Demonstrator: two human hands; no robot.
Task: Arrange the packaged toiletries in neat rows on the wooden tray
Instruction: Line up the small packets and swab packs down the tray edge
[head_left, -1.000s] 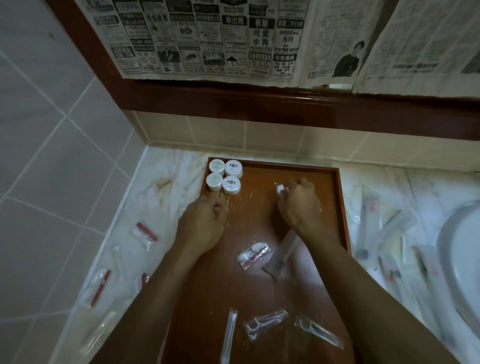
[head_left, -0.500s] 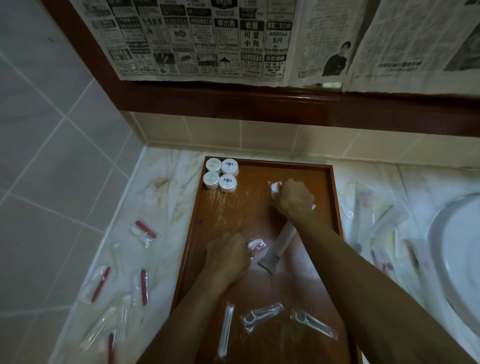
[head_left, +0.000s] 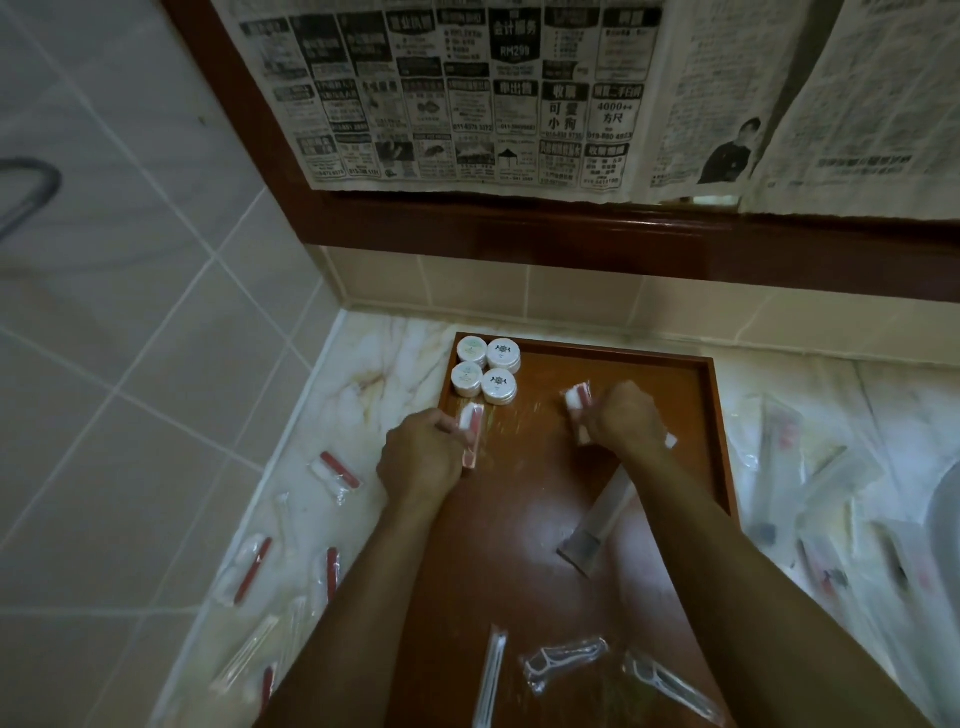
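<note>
Wooden and reddish-brown, the tray (head_left: 696, 431) lies on a marble table (head_left: 363, 384) in the corner of a tiled wall, below sheets of newspaper (head_left: 467, 93). Four round white tubs (head_left: 486, 370) sit packed in a two-by-two block in the tray's far left corner. Just in front of them the left hand (head_left: 418, 460) holds a small red-and-white packet (head_left: 471, 434) against the tray floor, its fingers curled around the packet's left edge with the packet lying lengthwise, its far end near the nearest tubs. The right hand (head_left: 626, 418) grips a second white-and-red packet (head_left: 576, 402) near the middle of the tray's far half, fingers curled around it so that only its ends show; whether it touches the wood cannot be told. Below the right wrist a long clear sleeve with a dark end (head_left: 597, 525) lies at a slant on the tray. Along the tray's near edge lie a narrow clear packet (head_left: 491, 675) and two wrapped floss picks (head_left: 563, 657), loosely scattered. More red-and-white packets (head_left: 335, 470) and clear sachets are strewn on the table to the left of the tray, and a blurred heap of clear wrapped items (head_left: 810, 467) lies to its right.
</note>
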